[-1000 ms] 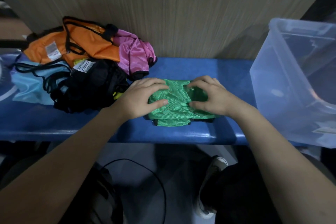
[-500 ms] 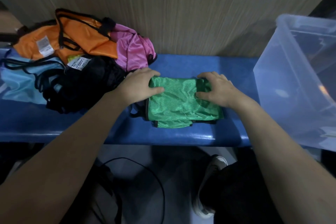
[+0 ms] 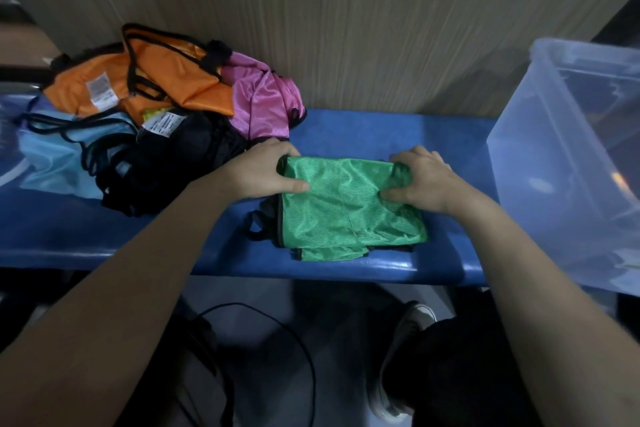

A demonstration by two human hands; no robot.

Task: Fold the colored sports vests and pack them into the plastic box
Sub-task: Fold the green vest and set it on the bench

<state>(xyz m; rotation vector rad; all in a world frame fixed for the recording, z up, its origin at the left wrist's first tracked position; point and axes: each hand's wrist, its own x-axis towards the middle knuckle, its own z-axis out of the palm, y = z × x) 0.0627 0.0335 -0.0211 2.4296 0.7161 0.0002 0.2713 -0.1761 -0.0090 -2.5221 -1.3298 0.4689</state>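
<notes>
A folded green vest (image 3: 343, 204) lies on the blue bench (image 3: 363, 128), near its front edge. My left hand (image 3: 266, 172) grips the vest's far left corner, thumb on top and fingers curled behind the fold. My right hand (image 3: 422, 178) grips the far right corner, bunching the cloth. A black strap pokes out at the vest's left side. The clear plastic box (image 3: 568, 163) stands on the bench to the right, open at the top.
A heap of unfolded vests lies at the left: orange (image 3: 152, 83), pink (image 3: 263, 100), light blue (image 3: 52, 152) and black (image 3: 180, 163). A wood-grain wall (image 3: 346, 17) backs the bench. Below are a black cable (image 3: 277, 322), a shoe (image 3: 405, 329) and the floor.
Both hands slid apart from the middle of the green vest to its far corners, and the fold now lies wider and flatter.
</notes>
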